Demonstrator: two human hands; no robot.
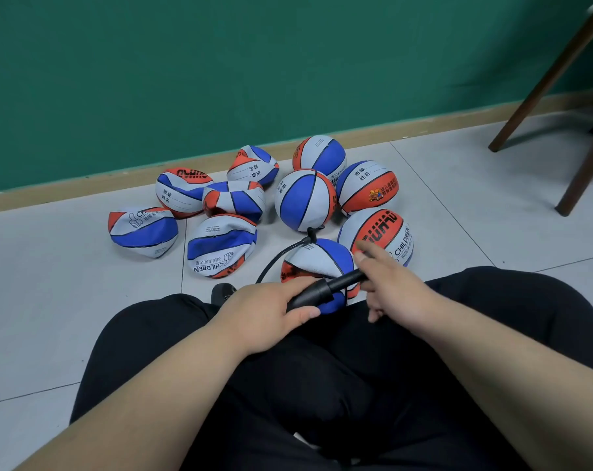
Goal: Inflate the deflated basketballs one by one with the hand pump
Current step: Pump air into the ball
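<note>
**A:** What do we read at the hands?

**B:** We see the left hand (268,311) curled round the black barrel of the hand pump (322,292); the right hand (397,290) grips the pump's other end, where the thin rod runs into the fist; the handle is covered by the fingers, so we cannot tell its shape.

**A:** Where do we place the ball on the pump?

**B:** The partly filled basketball (319,261) sits just beyond both hands, between the knees of the black trousers (322,368); its red panel is creased; the black hose (268,266) arcs from beyond the left hand up to the top of this ball.

**A:** And the others?

**B:** Farther out beyond the left hand, five deflated basketballs (220,246) lie crumpled on the tiled floor (50,300); beyond the right hand, four round basketballs (305,198) cluster close together; the nearest of these appears just past the right fingertips, though we cannot tell whether it touches them.

**A:** What bounds the scene?

**B:** Beyond all the balls we note a skirting board (84,188) under a green wall (220,62); well out to the right hand's outer side stand dark wooden chair legs (540,88).
</note>
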